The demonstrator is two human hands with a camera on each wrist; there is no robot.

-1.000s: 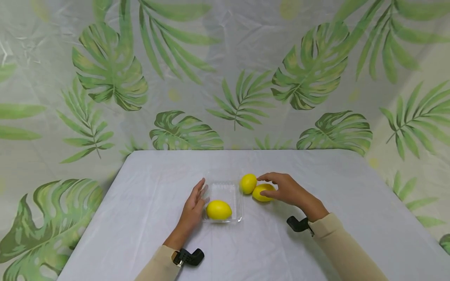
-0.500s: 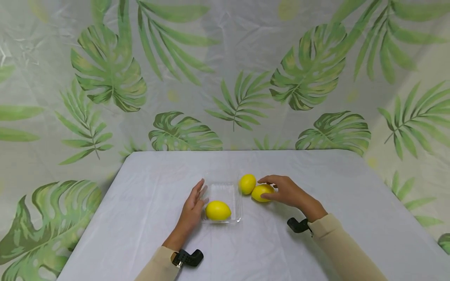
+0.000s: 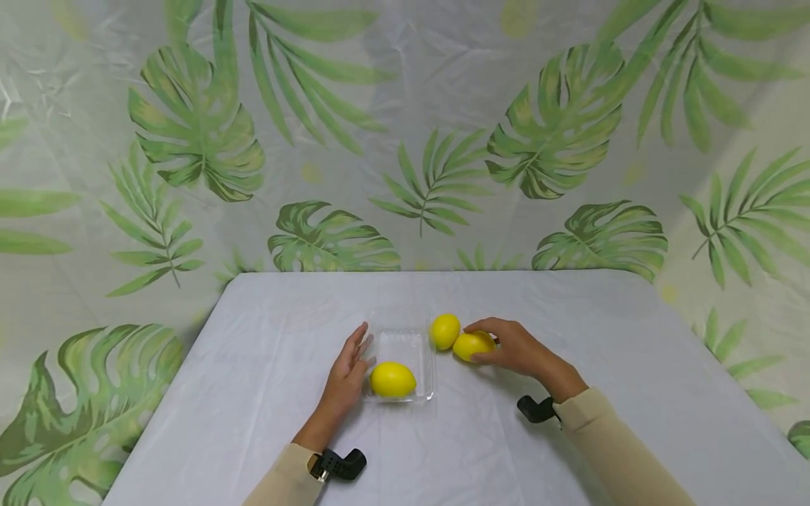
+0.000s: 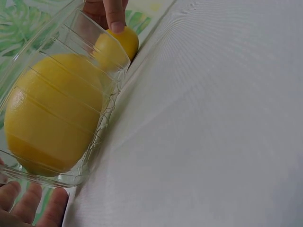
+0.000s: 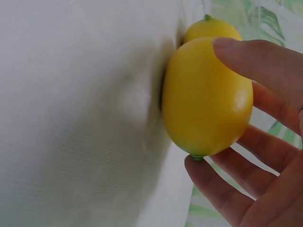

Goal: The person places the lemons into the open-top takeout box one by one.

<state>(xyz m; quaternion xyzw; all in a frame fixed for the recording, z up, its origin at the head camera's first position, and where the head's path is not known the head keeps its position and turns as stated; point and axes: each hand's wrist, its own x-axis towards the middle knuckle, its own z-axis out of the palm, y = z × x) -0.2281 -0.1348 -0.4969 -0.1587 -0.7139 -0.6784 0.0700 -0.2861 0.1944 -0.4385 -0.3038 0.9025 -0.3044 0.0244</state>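
My right hand grips a yellow lemon lying on the table, its thumb on one side and its fingers around the other. A second lemon lies right beside it, toward the container. At the left, a clear plastic container stands open with one lemon in its near part; the left wrist view shows that lemon through the ribbed wall. My left hand rests along the container's left side with its fingers extended. Only some of its fingertips show in the left wrist view.
A white cloth covers the table. Behind it hangs a sheet with green leaf prints. Both wrists carry a black strap-on device, one at the left sleeve and one at the right sleeve.
My right hand has settled lower around the nearer loose lemon, its thumb and fingers drawing in on it. The left hand and the container have stayed in place.
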